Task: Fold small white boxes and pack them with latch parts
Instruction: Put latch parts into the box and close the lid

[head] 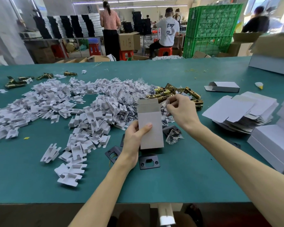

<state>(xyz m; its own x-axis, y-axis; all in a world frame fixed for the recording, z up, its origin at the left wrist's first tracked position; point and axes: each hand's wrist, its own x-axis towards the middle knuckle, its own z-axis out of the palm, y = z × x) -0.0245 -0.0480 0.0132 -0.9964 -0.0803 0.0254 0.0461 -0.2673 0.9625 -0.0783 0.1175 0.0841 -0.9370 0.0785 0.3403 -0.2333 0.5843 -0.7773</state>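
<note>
white box (150, 126): at which step is it held?

packing, it is judged. the box is already folded and is gripped upright above the tabletop (170, 182) by the left hand (134, 136), with the thumb laid across its front and the fingers wrapped behind. its top flap is stood open.

and the right hand?

the right hand (180, 110) is raised just beside the open mouth, on its right side, and a clear packet (168, 104) is pinched in its fingertips. the contents are too blurred to be named, though small dark parts are suggested.

has anything been put inside yet?

that cannot be told, since the inside of the box is hidden.

what is called for next?

most likely the packet is to be carried over the rim and let go into the box. the box would need to be steadied by the left hand without its mouth being squashed. further parts could then be fetched. brass latches (175, 93) lie just beyond the right hand, black plates (149, 161) lie under and just below the left hand, and white inserts (64, 108) are heaped to the left of the left hand. last, the flap would be tucked shut.

and the next box?

flat blanks (236, 108) are stacked to the right of the right hand, well apart from it.
</note>
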